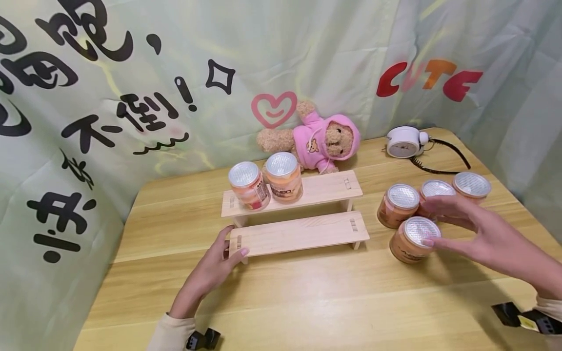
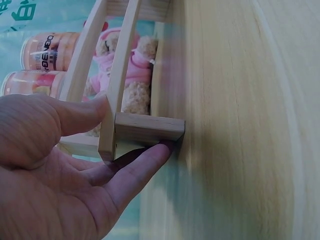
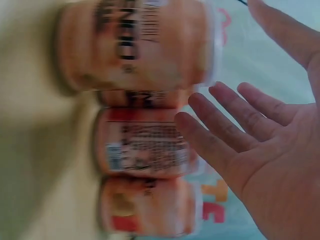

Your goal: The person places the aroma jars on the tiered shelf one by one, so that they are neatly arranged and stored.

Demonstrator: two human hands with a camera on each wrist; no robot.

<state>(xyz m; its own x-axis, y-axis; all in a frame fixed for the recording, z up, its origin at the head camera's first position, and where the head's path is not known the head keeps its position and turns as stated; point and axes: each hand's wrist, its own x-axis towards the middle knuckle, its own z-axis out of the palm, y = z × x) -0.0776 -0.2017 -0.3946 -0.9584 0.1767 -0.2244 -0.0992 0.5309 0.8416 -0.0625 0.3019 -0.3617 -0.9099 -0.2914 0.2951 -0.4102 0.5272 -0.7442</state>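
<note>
A two-tier wooden stand (image 1: pixel 298 233) is on the table. My left hand (image 1: pixel 215 261) holds its lower left end, thumb on the top board and fingers at the leg (image 2: pixel 150 127), as the left wrist view shows. Two peach-coloured cans with silvery lids, a left one (image 1: pixel 248 187) and a right one (image 1: pixel 284 178), stand upright on the upper tier. At the right, my right hand (image 1: pixel 491 234) reaches over a group of similar cans. Its fingers are spread, the thumb tip right at the lid of the front can (image 1: pixel 408 243). In the right wrist view that can (image 3: pixel 135 45) appears beside the fingers (image 3: pixel 215 125).
Behind the front can stand several more, among them a left can (image 1: pixel 397 207) and a far right can (image 1: pixel 471 185). A plush bear (image 1: pixel 313 139) in a pink hoodie lies behind the stand. A white alarm clock (image 1: pixel 403 142) and a black toothed headband (image 1: pixel 452 151) are at the back right.
</note>
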